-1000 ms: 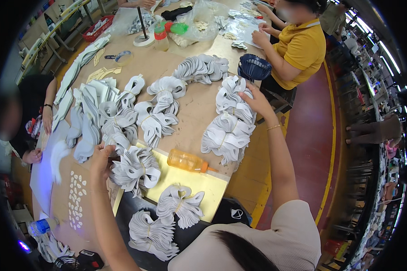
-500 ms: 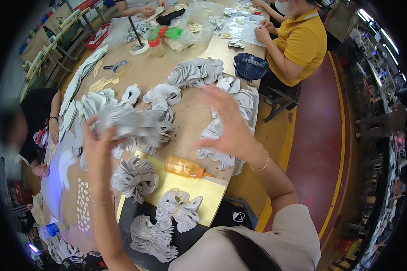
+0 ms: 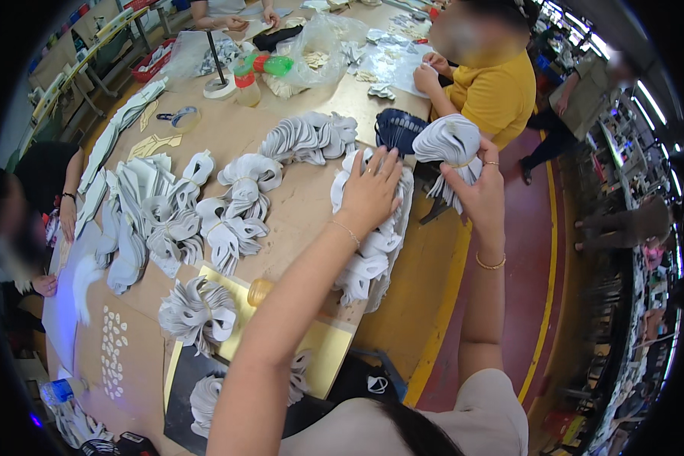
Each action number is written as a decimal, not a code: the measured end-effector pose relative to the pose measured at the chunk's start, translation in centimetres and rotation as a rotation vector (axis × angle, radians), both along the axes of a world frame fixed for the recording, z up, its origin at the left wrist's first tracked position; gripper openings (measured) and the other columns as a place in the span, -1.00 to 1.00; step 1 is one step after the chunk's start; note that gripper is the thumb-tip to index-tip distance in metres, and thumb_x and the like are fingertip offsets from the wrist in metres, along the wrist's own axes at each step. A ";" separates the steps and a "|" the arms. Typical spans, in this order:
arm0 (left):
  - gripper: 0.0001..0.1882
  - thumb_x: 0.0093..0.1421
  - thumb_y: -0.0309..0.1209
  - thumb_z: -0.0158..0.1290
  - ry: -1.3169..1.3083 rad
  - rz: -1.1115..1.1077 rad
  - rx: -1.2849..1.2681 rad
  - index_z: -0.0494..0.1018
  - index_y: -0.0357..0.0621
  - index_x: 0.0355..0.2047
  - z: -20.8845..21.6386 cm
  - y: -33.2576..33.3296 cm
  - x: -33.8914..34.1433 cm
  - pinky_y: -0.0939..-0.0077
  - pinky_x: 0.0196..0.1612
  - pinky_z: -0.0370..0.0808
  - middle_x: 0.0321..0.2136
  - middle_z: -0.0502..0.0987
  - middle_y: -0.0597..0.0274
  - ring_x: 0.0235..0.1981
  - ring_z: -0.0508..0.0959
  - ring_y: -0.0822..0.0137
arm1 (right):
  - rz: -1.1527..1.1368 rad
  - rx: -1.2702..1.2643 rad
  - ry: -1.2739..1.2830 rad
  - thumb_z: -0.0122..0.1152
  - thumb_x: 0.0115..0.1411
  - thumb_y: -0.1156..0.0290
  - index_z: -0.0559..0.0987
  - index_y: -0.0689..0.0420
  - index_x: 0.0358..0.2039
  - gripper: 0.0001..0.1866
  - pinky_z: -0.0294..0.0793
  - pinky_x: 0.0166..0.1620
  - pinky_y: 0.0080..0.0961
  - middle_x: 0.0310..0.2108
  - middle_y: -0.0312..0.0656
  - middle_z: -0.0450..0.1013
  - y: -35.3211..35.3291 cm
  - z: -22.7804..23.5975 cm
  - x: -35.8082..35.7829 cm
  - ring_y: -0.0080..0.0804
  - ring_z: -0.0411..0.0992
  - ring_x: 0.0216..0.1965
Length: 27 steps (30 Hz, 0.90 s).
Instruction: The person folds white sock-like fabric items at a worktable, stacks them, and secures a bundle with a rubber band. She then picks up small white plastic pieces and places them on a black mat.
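My right hand [image 3: 480, 194] is raised beyond the table's right edge, closed on a bundle of white cut pieces [image 3: 447, 139]. The pieces are stacked in a fan, curved at one end, with a band around them. My left hand [image 3: 368, 186] is open, its fingers stretched over a row of similar white bundles [image 3: 363, 270] along the right edge; whether it touches them I cannot tell. Left of it lie more banded bundles [image 3: 249, 178]. Near my left forearm, another bundle [image 3: 197, 313] rests by a yellow sheet [image 3: 328, 356]. An orange bottle [image 3: 260, 292] is mostly hidden behind that forearm.
A dark blue basket [image 3: 397, 131] stands at the right edge, near a person in yellow [image 3: 495, 95]. Farther back are a green-and-red bottle [image 3: 270, 64], a tape roll [image 3: 220, 89] and clear plastic bags [image 3: 334, 38]. Another person's hand [image 3: 45, 285] is at the left edge.
My left hand, which held a white bundle over the left side, has crossed to the right and is empty. My right hand, empty before, has moved right and holds a bundle. The view has shifted.
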<state>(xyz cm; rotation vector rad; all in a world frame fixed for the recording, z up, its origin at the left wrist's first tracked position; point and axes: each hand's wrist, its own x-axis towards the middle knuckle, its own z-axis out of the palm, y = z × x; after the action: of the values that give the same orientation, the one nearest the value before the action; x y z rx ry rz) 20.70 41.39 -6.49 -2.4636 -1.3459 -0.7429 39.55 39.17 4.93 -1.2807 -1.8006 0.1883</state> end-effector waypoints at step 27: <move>-0.37 0.27 0.01 -0.09 -0.066 0.125 -0.286 0.27 -0.12 0.22 -2.1 -3.5 0.1 -0.07 0.20 0.17 0.14 0.34 -0.02 0.25 0.24 0.03 | 0.138 -0.043 -0.606 0.14 0.09 0.54 0.57 0.14 -0.01 -0.61 0.43 -0.13 -0.25 -0.28 -0.13 0.37 7.0 -11.0 -4.9 -0.15 0.37 -0.22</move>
<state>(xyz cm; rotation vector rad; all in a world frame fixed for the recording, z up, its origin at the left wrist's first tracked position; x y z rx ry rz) 20.84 37.94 -8.63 -2.5534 -1.7203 -0.6466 34.67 46.16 -6.06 -1.3332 -2.4101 -0.1011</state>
